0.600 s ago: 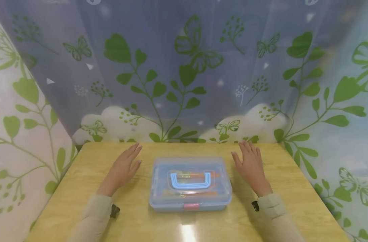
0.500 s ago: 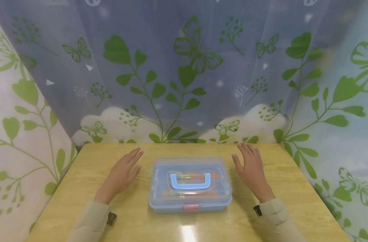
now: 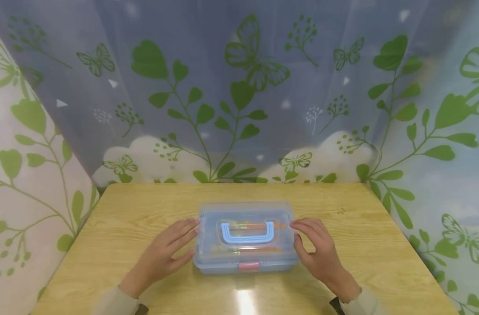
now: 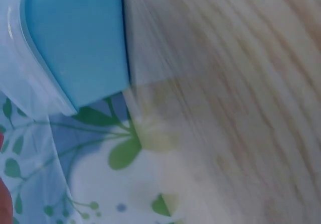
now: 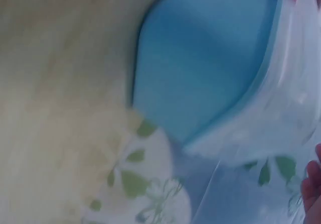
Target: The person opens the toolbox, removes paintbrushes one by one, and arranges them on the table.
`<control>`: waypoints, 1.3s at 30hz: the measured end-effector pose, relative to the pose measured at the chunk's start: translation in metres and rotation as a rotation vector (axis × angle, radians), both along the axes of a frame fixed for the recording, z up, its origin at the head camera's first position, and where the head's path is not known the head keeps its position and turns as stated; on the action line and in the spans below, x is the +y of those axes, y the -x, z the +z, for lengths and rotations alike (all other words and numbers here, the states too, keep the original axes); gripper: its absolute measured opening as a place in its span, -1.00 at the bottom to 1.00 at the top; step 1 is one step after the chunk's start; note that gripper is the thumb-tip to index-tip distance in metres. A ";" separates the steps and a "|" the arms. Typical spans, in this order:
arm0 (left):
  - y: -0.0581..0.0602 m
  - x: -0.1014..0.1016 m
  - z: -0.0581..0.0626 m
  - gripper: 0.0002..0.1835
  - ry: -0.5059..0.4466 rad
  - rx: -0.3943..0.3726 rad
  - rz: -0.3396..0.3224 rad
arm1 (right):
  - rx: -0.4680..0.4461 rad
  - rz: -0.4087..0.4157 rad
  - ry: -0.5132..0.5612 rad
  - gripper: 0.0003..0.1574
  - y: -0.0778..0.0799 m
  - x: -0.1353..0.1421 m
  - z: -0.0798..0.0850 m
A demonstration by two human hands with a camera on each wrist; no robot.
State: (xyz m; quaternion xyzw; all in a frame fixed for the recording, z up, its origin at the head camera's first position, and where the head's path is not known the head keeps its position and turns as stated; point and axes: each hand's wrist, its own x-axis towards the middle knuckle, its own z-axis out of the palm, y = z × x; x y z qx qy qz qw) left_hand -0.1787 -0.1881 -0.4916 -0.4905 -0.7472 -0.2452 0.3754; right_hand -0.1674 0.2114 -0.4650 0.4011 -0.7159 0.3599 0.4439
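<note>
A plastic storage box [image 3: 247, 258] with a clear lid, a light blue handle [image 3: 248, 239] and a pink latch [image 3: 249, 267] sits closed on the wooden table. Orange, pen-like items [image 3: 259, 250] show through the lid. At the box's left side is my left hand [image 3: 164, 251], fingers extended with the tips right at the lid's edge. My right hand [image 3: 320, 251] is at the opposite side, its fingers lightly bent and the tips at the lid's edge. Both wrist views show the box's blue base [image 4: 80, 43] close by, with only bits of fingers [image 5: 312, 189] at the frame edges.
The light wood table [image 3: 145, 201] runs back to a blue curtain [image 3: 287, 65] printed with green leaves and butterflies. Similar patterned cloth [image 3: 30, 144] hangs along the left and right sides. A bright light reflection lies on the table in front of the box.
Both hands have moved inward and toward the person, from beside the box, apart from it, to its left and right sides. The box stays where it was, lid closed.
</note>
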 end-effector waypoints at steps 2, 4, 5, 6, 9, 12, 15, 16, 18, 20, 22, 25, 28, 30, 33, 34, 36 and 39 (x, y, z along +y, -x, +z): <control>-0.001 0.006 0.002 -0.52 0.005 0.054 -0.027 | 0.018 0.079 -0.021 -0.66 -0.009 -0.009 -0.001; -0.003 0.010 0.003 -0.55 0.021 0.101 -0.037 | -0.001 0.176 -0.061 -0.70 -0.017 -0.015 -0.003; -0.003 0.012 0.004 -0.56 0.034 0.123 -0.035 | -0.036 0.220 -0.092 -0.73 -0.022 -0.018 -0.004; -0.004 0.014 0.004 -0.58 0.045 0.145 -0.033 | -0.089 0.267 -0.126 -0.77 -0.026 -0.020 -0.005; -0.005 0.018 0.005 -0.63 0.068 0.209 -0.039 | -0.309 0.369 -0.246 -0.84 -0.039 -0.025 -0.007; -0.006 0.022 0.006 -0.67 0.089 0.250 -0.061 | -0.613 0.423 -0.364 -0.69 -0.052 -0.028 -0.010; -0.007 0.025 0.006 -0.68 0.115 0.260 -0.074 | -0.948 0.483 -0.442 -0.67 -0.061 -0.032 -0.013; -0.008 0.026 0.005 -0.68 0.122 0.262 -0.075 | -1.057 0.506 -0.458 -0.66 -0.063 -0.033 -0.014; -0.009 0.027 0.004 -0.68 0.132 0.262 -0.069 | -1.229 0.562 -0.474 -0.58 -0.065 -0.035 -0.018; -0.010 0.028 0.002 -0.67 0.136 0.260 -0.062 | -1.354 0.628 -0.470 -0.50 -0.067 -0.036 -0.023; -0.011 0.028 0.001 -0.67 0.137 0.258 -0.055 | -1.398 0.679 -0.464 -0.46 -0.067 -0.038 -0.029; -0.012 0.028 -0.001 -0.67 0.136 0.246 -0.054 | -1.393 0.709 -0.443 -0.42 -0.065 -0.041 -0.039; -0.012 0.028 -0.002 -0.67 0.133 0.230 -0.051 | -1.398 0.707 -0.388 -0.38 -0.061 -0.045 -0.047; -0.012 0.028 -0.002 -0.67 0.126 0.219 -0.051 | -1.443 0.692 -0.322 -0.36 -0.060 -0.046 -0.050; -0.012 0.029 -0.001 -0.67 0.119 0.199 -0.052 | -1.539 0.658 -0.207 -0.30 -0.058 -0.044 -0.052; -0.012 0.029 -0.001 -0.67 0.117 0.197 -0.053 | -1.562 0.639 -0.176 -0.29 -0.058 -0.044 -0.052; -0.013 0.029 -0.001 -0.68 0.115 0.191 -0.055 | -1.589 0.612 -0.130 -0.31 -0.058 -0.044 -0.052; -0.014 0.029 -0.001 -0.68 0.112 0.193 -0.057 | -1.608 0.615 -0.067 -0.34 -0.057 -0.045 -0.052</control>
